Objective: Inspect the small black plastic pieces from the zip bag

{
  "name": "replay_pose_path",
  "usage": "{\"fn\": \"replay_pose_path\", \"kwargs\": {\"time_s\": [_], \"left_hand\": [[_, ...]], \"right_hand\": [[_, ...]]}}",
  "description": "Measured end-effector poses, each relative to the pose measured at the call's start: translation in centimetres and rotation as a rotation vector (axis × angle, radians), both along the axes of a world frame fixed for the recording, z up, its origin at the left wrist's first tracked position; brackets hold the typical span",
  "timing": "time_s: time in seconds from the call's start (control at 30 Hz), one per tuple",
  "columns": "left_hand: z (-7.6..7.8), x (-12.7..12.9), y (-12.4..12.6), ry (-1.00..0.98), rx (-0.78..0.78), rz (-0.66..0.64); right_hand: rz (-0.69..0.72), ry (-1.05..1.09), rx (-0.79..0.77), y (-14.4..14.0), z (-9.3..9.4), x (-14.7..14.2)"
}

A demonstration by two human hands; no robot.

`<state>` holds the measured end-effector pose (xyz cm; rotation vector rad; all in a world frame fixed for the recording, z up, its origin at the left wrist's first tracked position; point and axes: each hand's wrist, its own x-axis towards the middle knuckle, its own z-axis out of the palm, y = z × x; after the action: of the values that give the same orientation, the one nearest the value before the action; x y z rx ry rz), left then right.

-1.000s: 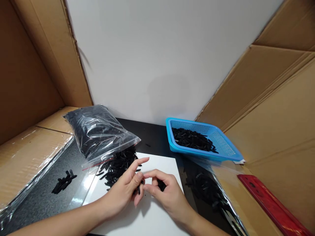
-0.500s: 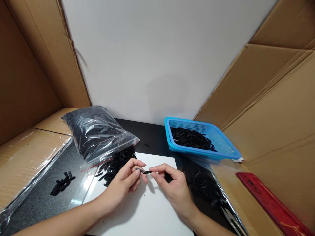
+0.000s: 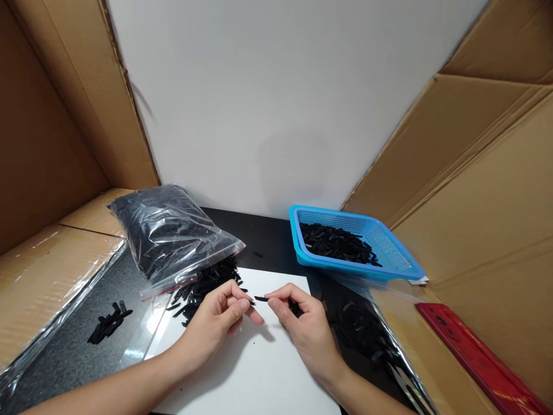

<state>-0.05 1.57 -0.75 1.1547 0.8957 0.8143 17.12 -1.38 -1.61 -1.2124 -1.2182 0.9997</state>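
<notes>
Above a white sheet (image 3: 259,369), my two hands face each other, a small gap between their fingertips. My right hand (image 3: 300,323) pinches a slim black elongated piece (image 3: 261,298) by one end, between thumb and forefinger. More black pieces (image 3: 295,309) show tucked inside its curled fingers. My left hand (image 3: 224,314) is closed, thumb against forefinger, with the dark tip of a small black piece (image 3: 253,303) sticking out; the rest of it is hidden. Just behind the left hand lies a heap of similar black pieces (image 3: 211,279).
A clear zip bag (image 3: 168,230) full of black pieces lies back left. A blue basket (image 3: 358,271) with black pieces stands back right. A small black pile (image 3: 110,323) sits at left. Cardboard walls (image 3: 488,173) flank the table; a red object (image 3: 475,351) lies at right.
The piece in my right hand has come apart from my left fingertips and now points left with a small gap. My left fingers have closed slightly.
</notes>
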Motion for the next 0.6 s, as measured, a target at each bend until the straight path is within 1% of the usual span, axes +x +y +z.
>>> {"fn": "replay_pose_path", "kwargs": {"time_s": [0.2,0.33,0.43,0.53,0.6], "left_hand": [[0.1,-0.1,0.1,-0.014,-0.034,0.036],[0.2,-0.1,0.1,-0.009,-0.075,0.067],[0.1,-0.1,0.1,-0.006,-0.056,0.064],[0.0,-0.2,0.1,0.001,-0.052,0.055],[0.0,-0.2,0.1,0.006,-0.058,0.053]], "right_hand": [[0.052,0.119,-0.102,-0.1,-0.9,0.1],[0.087,0.188,-0.138,0.0,-1.0,0.0],[0.128,0.345,-0.176,0.1,-0.6,0.0],[0.225,0.538,-0.222,0.3,-0.2,0.1],[0.278,0.603,-0.227,0.3,0.0,0.2]]}}
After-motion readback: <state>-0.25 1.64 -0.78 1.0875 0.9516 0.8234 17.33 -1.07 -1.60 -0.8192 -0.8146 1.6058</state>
